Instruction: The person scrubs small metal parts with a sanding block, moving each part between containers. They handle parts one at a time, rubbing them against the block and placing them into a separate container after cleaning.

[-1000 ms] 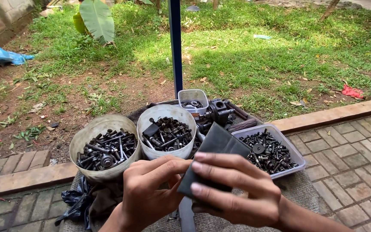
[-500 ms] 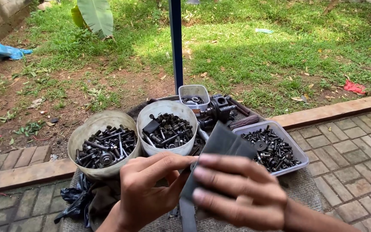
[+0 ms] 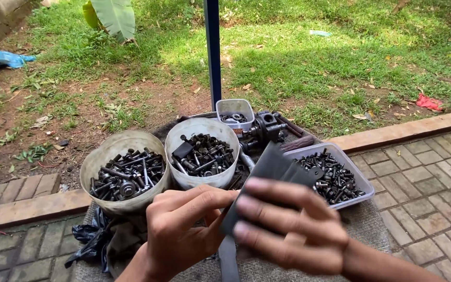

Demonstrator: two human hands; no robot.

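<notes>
1. The worktop (image 3: 371,230) is a cloth-covered surface standing on brick paving beside a lawn. A blue pole (image 3: 212,52) rises behind its far edge.
2. Two round tubs sit along the far left edge, touching each other: a beige tub (image 3: 92,167) and a white tub (image 3: 199,183). Both are heaped with dark bolts and nuts. Neither shows a label.
3. A clear rectangular tray (image 3: 364,183) at the far right corner holds more small fasteners and is also plain.
4. A black plastic bag (image 3: 92,240) hangs crumpled off the near left edge.
5. I hold the dark flat sheet (image 3: 275,162) up over the near middle of the worktop, tilted, with its top corner in front of the tray.
6. My right hand (image 3: 288,230) has its fingers closed across the face of the sheet. My left hand (image 3: 176,235) curls in and pinches its lower left edge.
7. I judge this step to be handling or checking the sheet. Any further move calls for a firm two-handed pinch, because the sheet looks thin and flexible.
8. A dark metal part (image 3: 264,128) lies at the far edge just beside a small square container (image 3: 234,107), which is pale and unlabelled.
</notes>
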